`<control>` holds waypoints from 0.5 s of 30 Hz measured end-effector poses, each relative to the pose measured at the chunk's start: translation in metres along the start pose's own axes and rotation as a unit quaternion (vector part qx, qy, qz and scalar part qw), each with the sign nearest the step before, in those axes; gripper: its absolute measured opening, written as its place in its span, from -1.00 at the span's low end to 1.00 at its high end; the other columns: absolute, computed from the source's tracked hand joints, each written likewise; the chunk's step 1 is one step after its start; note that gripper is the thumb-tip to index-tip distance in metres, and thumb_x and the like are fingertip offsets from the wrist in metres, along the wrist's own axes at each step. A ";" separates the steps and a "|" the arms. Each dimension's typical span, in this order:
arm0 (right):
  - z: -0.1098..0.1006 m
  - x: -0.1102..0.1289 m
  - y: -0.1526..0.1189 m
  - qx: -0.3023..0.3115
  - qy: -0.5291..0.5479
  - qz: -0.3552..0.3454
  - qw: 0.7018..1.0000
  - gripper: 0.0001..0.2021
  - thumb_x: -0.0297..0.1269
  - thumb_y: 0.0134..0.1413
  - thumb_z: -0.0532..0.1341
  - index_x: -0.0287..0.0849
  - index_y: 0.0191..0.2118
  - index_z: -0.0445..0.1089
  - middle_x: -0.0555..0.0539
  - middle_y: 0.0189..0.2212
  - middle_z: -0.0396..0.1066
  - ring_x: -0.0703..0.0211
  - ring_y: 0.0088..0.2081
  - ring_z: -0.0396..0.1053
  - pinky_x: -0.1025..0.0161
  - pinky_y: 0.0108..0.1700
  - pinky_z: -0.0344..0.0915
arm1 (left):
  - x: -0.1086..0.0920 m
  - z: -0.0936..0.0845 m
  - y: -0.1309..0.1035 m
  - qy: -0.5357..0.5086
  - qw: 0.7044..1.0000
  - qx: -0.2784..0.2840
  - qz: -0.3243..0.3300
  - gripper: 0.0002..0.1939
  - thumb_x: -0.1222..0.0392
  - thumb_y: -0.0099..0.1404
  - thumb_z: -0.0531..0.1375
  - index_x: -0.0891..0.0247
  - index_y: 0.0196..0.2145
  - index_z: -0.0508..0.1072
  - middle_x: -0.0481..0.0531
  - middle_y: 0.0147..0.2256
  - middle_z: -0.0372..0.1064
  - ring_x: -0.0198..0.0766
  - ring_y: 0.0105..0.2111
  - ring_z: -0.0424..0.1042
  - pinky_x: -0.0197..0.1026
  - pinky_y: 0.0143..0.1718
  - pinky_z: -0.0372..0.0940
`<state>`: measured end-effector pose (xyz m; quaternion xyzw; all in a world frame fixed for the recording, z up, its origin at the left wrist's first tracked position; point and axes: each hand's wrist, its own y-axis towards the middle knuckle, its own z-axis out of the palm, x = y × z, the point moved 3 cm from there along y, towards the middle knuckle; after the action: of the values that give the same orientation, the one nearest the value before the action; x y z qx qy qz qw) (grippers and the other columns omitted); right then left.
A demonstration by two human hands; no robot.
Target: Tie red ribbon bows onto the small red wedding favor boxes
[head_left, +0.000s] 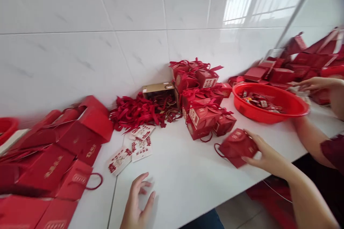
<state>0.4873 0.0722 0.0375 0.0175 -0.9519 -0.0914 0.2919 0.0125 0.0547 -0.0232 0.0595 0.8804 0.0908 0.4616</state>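
Note:
My right hand [264, 154] grips a small red gift box [238, 147] by its right side, thumb in front and fingers behind. A dark red cord handle loops out at the box's left, and its base looks to be on or just above the white table [172, 182]. My left hand [140, 200] is over the table at the lower middle, fingers curved and apart, with nothing in it. Several white printed packets [141, 146] lie just beyond it. Behind my right hand, several red boxes tied with ribbon bows [205, 114] are stacked against the wall.
Red ribbons [135, 112] lie heaped beside a gold-edged open box [158, 89]. Larger red boxes [51, 161] crowd the left. A red plastic basket [271, 103] of small wrapped items stands right. Another person's hands [321, 86] work beyond it, near more red boxes [282, 75].

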 end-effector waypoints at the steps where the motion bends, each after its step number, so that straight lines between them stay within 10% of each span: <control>1: 0.006 0.002 -0.011 0.030 0.005 -0.014 0.999 -0.07 -0.03 0.04 0.29 -0.08 0.42 -0.20 -0.30 0.30 0.10 -0.28 0.27 0.17 -0.10 0.24 0.23 | -0.003 -0.001 -0.002 0.005 1.000 0.001 0.013 -0.56 0.05 0.35 0.14 0.15 0.13 0.19 0.16 -0.12 0.37 -0.14 -0.22 0.45 -0.06 -0.15 0.42; 7: 0.049 0.071 -0.020 0.167 0.048 -0.162 0.971 -0.02 -0.26 0.01 0.29 0.05 0.43 -0.32 -0.16 0.42 -0.23 -0.22 0.38 -0.10 0.01 0.33 0.09 | -0.024 -0.018 0.012 0.046 0.997 -0.018 0.066 -0.62 0.19 0.38 0.10 0.07 0.13 0.20 0.18 0.09 0.27 -0.14 -0.03 0.43 -0.10 -0.11 0.42; 15: 0.100 0.157 -0.006 0.124 0.143 -0.175 0.966 -0.12 -0.15 0.14 0.26 0.17 0.41 -0.29 -0.14 0.44 -0.40 -0.27 0.41 -0.26 -0.21 0.27 0.12 | -0.018 -0.045 0.150 0.140 0.984 -0.082 0.073 -0.89 0.20 0.28 0.18 0.30 -0.34 0.45 0.24 -0.03 0.42 0.04 0.07 0.35 0.17 0.07 0.25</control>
<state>0.3012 0.0688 0.0422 0.2334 -0.8860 -0.0185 0.4003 -0.0109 0.1934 0.0484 0.0718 0.9191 0.2033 0.3297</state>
